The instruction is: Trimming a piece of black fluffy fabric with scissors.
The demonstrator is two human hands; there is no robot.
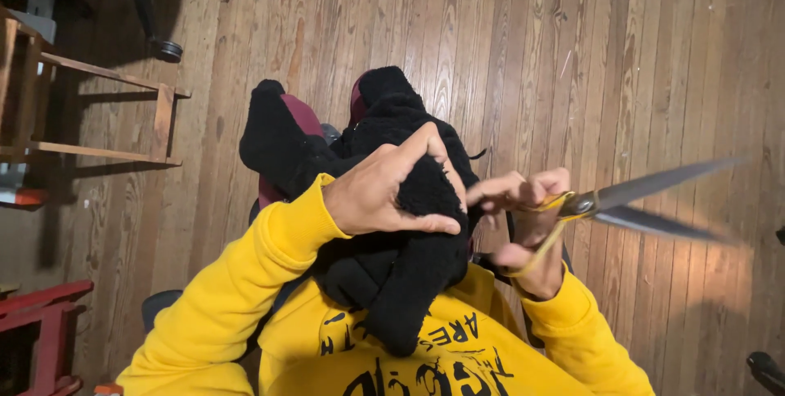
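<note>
A bundle of fuzzy black fabric (pixel 384 224) with dark red patches lies on my lap, over my yellow sweatshirt (pixel 245 298). My left hand (pixel 392 187) presses on top of the fabric, fingers spread and gripping it. Just to its right, my right hand (pixel 527 228) holds large scissors (pixel 646 204) by their gold handles. The steel blades are parted and point right, away from the fabric, blurred by motion. My right fingertips nearly touch my left fingertips at the fabric's right edge.
A wooden plank floor (pixel 491 44) fills the view. A wooden frame (pixel 98 110) stands at the left, a red wooden piece (pixel 41 314) at bottom left, and an office chair's wheeled base (pixel 168 3) at top left.
</note>
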